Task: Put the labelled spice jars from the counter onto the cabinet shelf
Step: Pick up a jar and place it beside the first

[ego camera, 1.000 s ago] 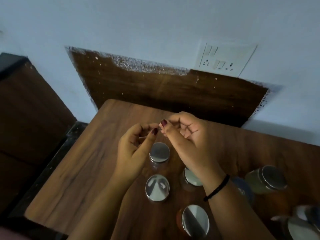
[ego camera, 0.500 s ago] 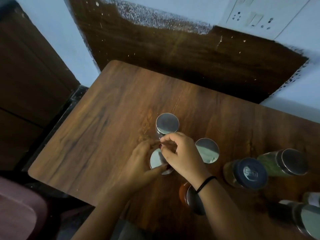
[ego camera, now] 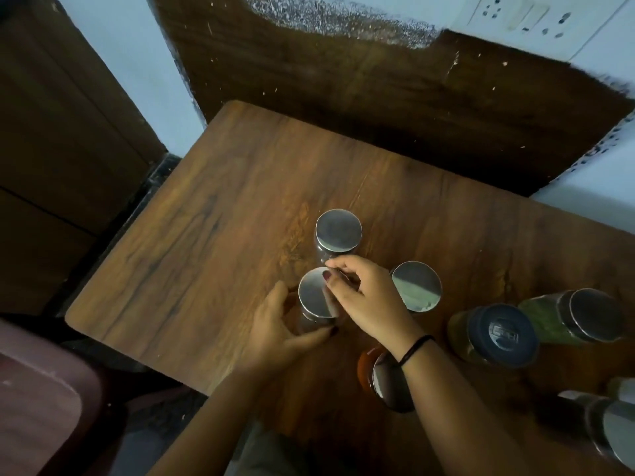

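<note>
Several spice jars stand on a wooden counter (ego camera: pixel 192 242). My left hand (ego camera: pixel 275 324) curls around the body of a steel-lidded glass jar (ego camera: pixel 313 297) near the middle. My right hand (ego camera: pixel 364 300) sits against that jar's right side, its curled fingertips at the rim of the lid. Another steel-lidded jar (ego camera: pixel 338 235) stands just behind, and a third (ego camera: pixel 416 286) to the right. A jar of red spice (ego camera: pixel 381 379) is partly hidden under my right wrist. No cabinet shelf is in view.
At the right stand a blue-lidded jar of yellow spice (ego camera: pixel 498 334), a jar of green spice (ego camera: pixel 577 317) and more jars (ego camera: pixel 604 427) at the frame edge. A dark wood panel (ego camera: pixel 378 97) backs the counter. A switchboard (ego camera: pixel 525 15) is on the wall.
Both hands dropped from chest height, where the fingertips met, down onto the middle jar. The view tilted downward and closer to the counter.
</note>
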